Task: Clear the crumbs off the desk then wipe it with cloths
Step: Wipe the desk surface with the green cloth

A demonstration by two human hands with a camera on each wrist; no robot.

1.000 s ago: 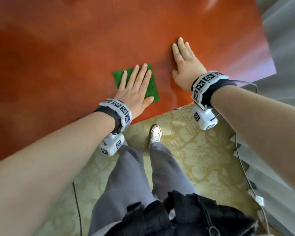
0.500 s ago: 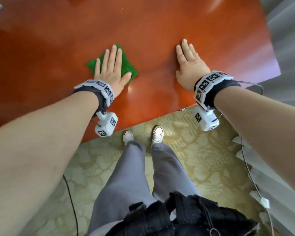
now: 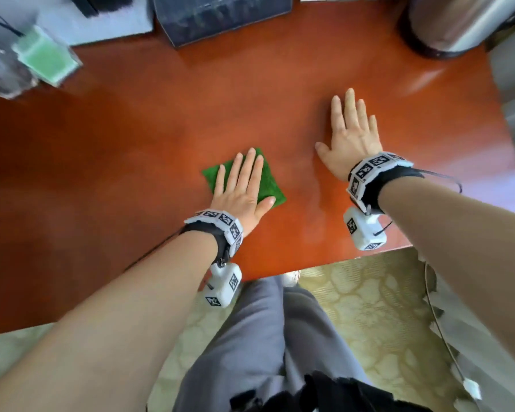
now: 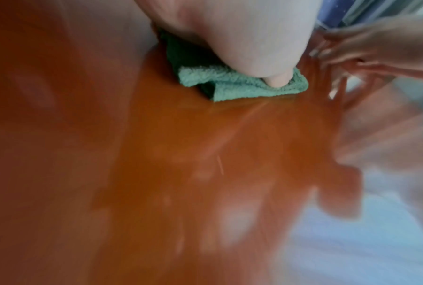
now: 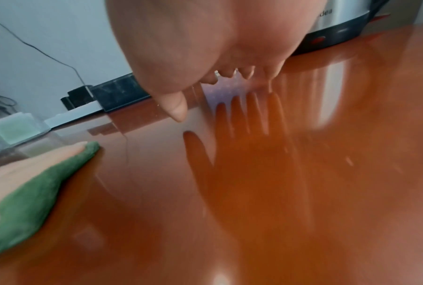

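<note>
- Pressing flat, our left hand [image 3: 241, 188] lies with straight fingers on the folded green cloth [image 3: 268, 185], near the desk's [image 3: 131, 144] six o'clock edge.
- Our right hand [image 3: 350, 141], at the cloth's two o'clock, hangs open just above the bare desk.
- We see a steel kettle [image 3: 458, 22] at one o'clock.

Left hand [image 3: 241, 188]: palm down, fingers straight and close together, thumb out to the side. Right hand [image 3: 350, 138]: palm down, fingers straight and slightly spread, thumb extended. Both forearms reach forward, each wrist wearing a marker-covered band.
</note>
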